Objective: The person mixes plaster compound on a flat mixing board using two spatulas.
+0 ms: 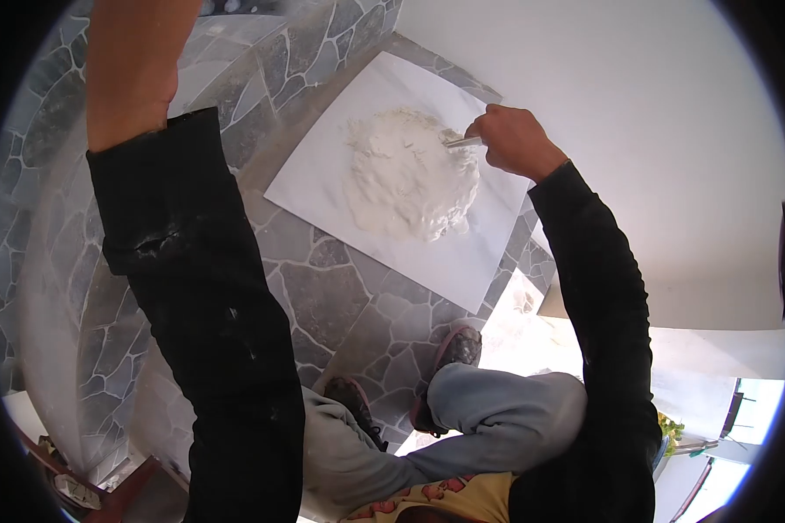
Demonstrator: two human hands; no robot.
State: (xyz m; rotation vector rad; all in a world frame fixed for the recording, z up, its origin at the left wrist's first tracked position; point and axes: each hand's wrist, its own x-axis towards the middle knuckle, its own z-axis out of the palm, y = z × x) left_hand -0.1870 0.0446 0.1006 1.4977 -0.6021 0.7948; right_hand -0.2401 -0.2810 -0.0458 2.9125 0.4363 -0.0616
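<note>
My right hand (516, 141) is closed around a thin, light-coloured tool (464, 142). Its far end meets a mound of wet-looking white paste (410, 179), so the tip's shape is hard to make out. The paste is spread in a thick, lumpy heap on a white marble-look slab (427, 272), near its middle. At the upper left, my left hand (139, 61) reaches past the top edge of the view. Only the part by the wrist shows; its fingers are cut off, and whatever it touches is out of sight.
Grey stone-patterned flooring (323, 301) lies under the slab, with a curved step at left. A white wall (619, 113) rises close on the right. My shoes (458, 347) are just below the slab. A dark red object (135, 497) stands at lower left.
</note>
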